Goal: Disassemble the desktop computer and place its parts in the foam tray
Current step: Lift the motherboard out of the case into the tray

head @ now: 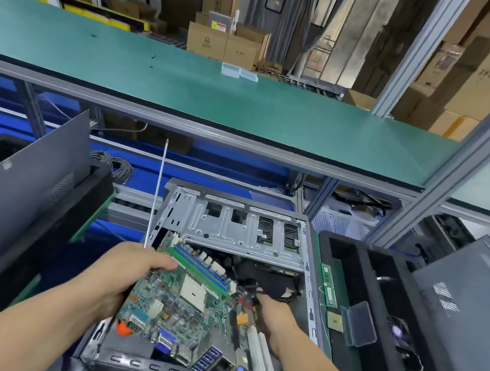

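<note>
Green printed motherboard [182, 308] tilted up out of the grey steel computer case [233, 229], gripped at its edges by left hand [125, 275] and right hand [275, 318] — left also holding a long thin screwdriver [155, 197] — likely to snag black cables [272, 285] or slip before reaching the black foam tray [357, 281].

The light is bright, even and soft, with weak shadows. The wide lens bends straight lines at the edges. Far cardboard boxes [222, 42] look slightly blurred.
</note>
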